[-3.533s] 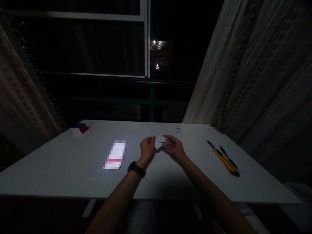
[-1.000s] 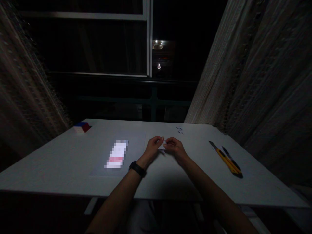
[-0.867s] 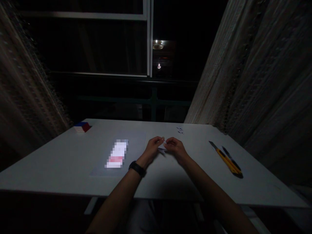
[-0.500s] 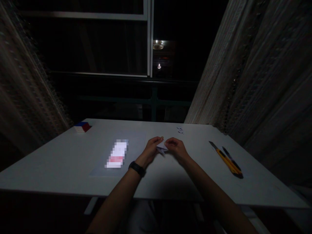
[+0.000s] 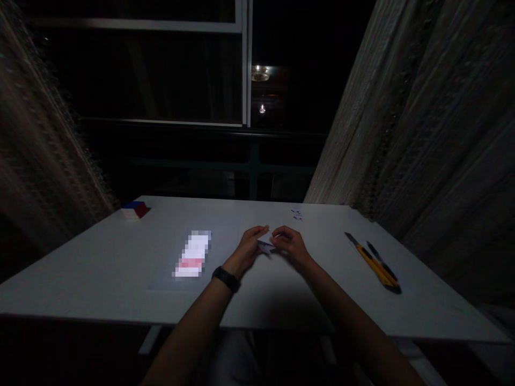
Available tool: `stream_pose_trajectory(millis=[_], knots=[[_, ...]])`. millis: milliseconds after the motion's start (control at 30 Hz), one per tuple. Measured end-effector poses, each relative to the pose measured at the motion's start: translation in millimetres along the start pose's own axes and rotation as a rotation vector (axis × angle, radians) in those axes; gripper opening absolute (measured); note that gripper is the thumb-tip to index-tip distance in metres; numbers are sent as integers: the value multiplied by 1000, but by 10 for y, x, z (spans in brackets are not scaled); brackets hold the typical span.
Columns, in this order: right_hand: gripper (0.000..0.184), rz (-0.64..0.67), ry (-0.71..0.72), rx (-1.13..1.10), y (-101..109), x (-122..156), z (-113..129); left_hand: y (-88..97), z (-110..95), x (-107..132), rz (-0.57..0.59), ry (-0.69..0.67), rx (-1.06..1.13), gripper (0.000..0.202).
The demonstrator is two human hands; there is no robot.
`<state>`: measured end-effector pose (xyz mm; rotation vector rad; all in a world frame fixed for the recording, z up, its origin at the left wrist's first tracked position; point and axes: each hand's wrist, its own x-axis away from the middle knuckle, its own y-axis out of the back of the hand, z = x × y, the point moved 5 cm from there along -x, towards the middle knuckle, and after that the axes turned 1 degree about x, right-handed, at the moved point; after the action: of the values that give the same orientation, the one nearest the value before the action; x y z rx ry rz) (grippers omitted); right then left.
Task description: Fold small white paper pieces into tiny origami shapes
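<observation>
A small folded piece of white paper (image 5: 265,241) is held between my two hands just above the white table (image 5: 120,268). My left hand (image 5: 250,244), with a dark band on its wrist, grips the paper from the left, thumb on top. From the other side, my right hand (image 5: 290,242) has its curled fingertips pinched at the paper's right edge. Pointed flaps of the paper hang below the fingers. The room is dim, so the exact folds are hard to make out.
A lit phone (image 5: 193,254), its screen blurred, lies on a pale sheet (image 5: 161,284) at left. The blue, red and white cube (image 5: 134,209) sits at the far left. To the right lie a yellow utility knife (image 5: 376,268) and a dark pen (image 5: 378,254). Small paper pieces (image 5: 296,215) lie at the back.
My right fingertips have shifted slightly at the paper's edge, and more of its upper face shows. My left hand stays almost in place.
</observation>
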<state>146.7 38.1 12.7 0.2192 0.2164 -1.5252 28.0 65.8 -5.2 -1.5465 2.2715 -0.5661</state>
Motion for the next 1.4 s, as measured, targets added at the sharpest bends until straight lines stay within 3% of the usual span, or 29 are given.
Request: stream_pose_trajectory(millis=[267,567,967,1400], knots=[[33,75,-17,-25,-50,8,-59,-20,-30,31,-31,10,-13,33],[33,30,1,13,-54,6,-41,-24,-45,22,-19,-44,-104,34],[25,39,121,68,-31,19,102,-42,-14,24,29,14,-5,28],[25,89,93,37,-7,10,62,-81,-24,63,51,77,71,17]])
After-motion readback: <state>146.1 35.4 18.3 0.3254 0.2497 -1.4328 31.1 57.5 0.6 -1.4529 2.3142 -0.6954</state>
